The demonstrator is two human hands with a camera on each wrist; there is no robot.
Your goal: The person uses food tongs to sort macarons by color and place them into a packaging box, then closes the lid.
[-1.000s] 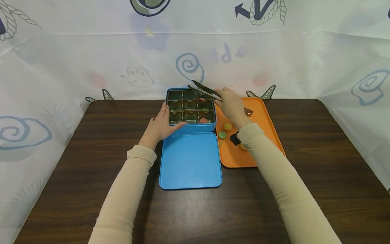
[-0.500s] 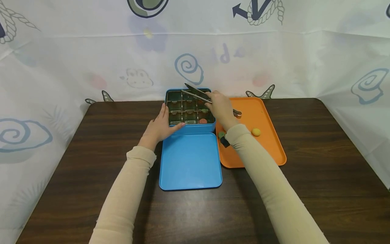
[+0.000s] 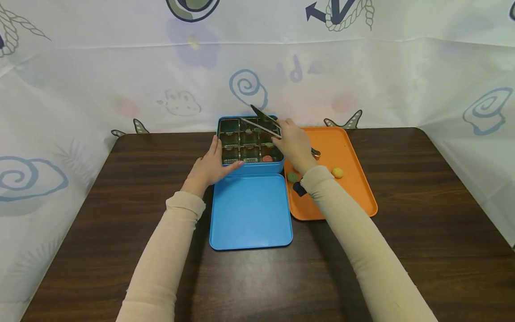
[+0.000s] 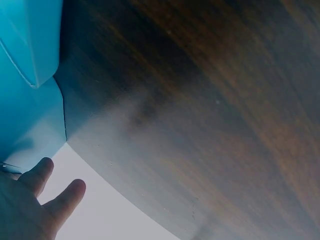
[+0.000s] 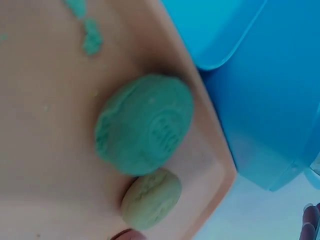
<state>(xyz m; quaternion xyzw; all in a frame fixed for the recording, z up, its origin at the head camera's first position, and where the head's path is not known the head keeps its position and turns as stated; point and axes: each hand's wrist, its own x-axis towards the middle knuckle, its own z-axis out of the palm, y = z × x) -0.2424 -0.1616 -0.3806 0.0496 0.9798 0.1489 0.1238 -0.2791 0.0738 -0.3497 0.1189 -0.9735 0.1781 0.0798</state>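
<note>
I have the right hand [image 3: 295, 143] at the right side of the blue box [image 3: 257, 168], its fingers curled around the tongs [image 3: 263, 115]. Their long axis runs leftward and away, with the tips standing apart near the box's far rim; if they carry something, I cannot tell. The left hand [image 3: 209, 166] touches the box's left side, thumb spread away, farther from the orange tray [image 3: 335, 145] at the box's right.
</note>
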